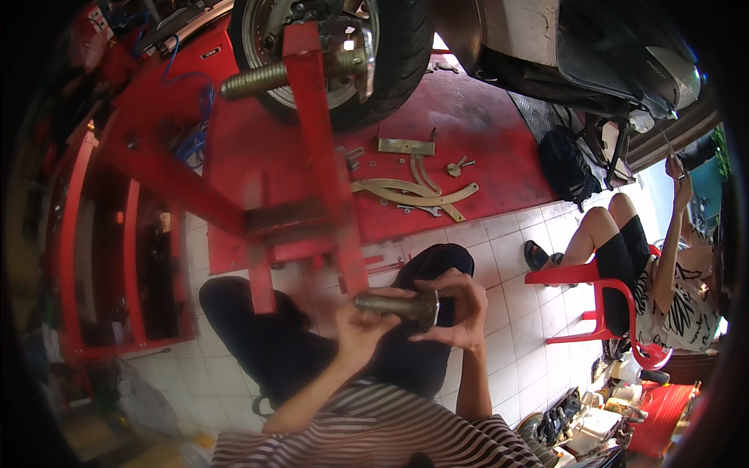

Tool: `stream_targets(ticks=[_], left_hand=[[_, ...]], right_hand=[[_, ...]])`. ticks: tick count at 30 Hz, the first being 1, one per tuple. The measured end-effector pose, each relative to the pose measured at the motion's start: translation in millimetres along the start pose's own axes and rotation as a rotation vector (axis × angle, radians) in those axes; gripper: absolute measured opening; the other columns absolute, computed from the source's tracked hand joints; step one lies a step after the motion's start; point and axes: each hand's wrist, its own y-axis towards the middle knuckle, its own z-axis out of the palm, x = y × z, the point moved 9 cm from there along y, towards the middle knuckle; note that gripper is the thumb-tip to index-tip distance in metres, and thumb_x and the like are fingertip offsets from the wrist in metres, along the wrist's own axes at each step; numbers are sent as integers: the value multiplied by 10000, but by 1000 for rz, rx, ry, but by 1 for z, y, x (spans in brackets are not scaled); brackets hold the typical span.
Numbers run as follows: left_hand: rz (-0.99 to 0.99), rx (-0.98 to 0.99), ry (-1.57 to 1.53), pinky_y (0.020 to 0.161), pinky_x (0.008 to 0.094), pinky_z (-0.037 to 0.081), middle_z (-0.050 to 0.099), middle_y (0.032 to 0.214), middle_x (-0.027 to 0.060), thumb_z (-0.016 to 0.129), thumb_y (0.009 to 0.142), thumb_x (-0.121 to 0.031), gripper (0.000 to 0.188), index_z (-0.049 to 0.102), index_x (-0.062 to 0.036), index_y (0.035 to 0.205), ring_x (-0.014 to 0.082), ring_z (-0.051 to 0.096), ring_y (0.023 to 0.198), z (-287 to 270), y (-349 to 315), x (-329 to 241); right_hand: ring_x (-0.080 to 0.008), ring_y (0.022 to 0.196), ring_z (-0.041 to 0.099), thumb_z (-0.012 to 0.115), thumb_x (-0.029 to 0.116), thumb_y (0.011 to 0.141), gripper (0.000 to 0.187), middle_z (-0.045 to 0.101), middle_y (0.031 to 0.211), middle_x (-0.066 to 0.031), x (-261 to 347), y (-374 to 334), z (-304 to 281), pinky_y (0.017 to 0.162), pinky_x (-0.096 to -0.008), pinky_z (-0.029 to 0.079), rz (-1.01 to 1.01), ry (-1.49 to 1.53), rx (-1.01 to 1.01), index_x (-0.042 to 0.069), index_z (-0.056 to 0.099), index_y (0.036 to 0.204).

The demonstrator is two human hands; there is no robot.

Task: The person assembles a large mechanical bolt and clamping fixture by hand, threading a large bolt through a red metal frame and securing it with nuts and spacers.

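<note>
A thick threaded bolt (pixel 390 305) with a wide flat end lies sideways across my hands, above my lap. My left hand (pixel 356 337) is closed under its threaded shaft. The fingers of my right hand (pixel 466 309) curl in a pinch around the rim of the flat end. Just beyond the bolt stands a red metal frame (pixel 316 129), its lower bar close to my left hand. A second large threaded screw (pixel 269 78) passes through the top of that frame.
A scooter wheel (pixel 406 70) rests on a red platform (pixel 484 168). Brass-coloured metal strips (pixel 406 189), a bracket (pixel 406 146) and small fasteners lie on it. Red shelving (pixel 101 265) stands left. On the right, another person sits on a red chair (pixel 581 278); mechanical parts (pixel 589 429) lie nearby.
</note>
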Motion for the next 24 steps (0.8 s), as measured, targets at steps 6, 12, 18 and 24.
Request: stream_targets(ticks=[6,12,18,24], left_hand=[[315,159,372,943,370,479,548,1316,269,613,969,-281,483,518,88,1265,274,602,1119,26,-21,-66],[179,19,3,1018,352,430,552,1332,202,530,1016,-231,326,494,11,1231,233,550,1201,-4,-55,-56],[364,-446,130,750,263,467,586,991,52,527,1012,-397,408,521,-7,1130,123,559,850,-85,-65,-96],[414,-560,-38,679,396,535,647,937,191,386,1057,-376,326,435,-53,1061,252,632,783,-127,-53,-152]], right_hand=[[-202,694,670,962,242,537,620,690,831,-100,60,-7,15,734,-361,621,-228,-121,-102,-22,628,988],[-210,711,682,953,310,506,642,700,891,-106,88,-4,53,646,-285,558,-341,-305,5,20,668,1002],[-162,747,685,800,47,740,363,693,918,-98,67,40,88,677,-260,524,-77,-124,-3,25,680,1082],[-377,1222,534,824,217,787,824,492,1311,-244,86,161,199,994,-456,457,-261,-138,19,-47,337,1397]])
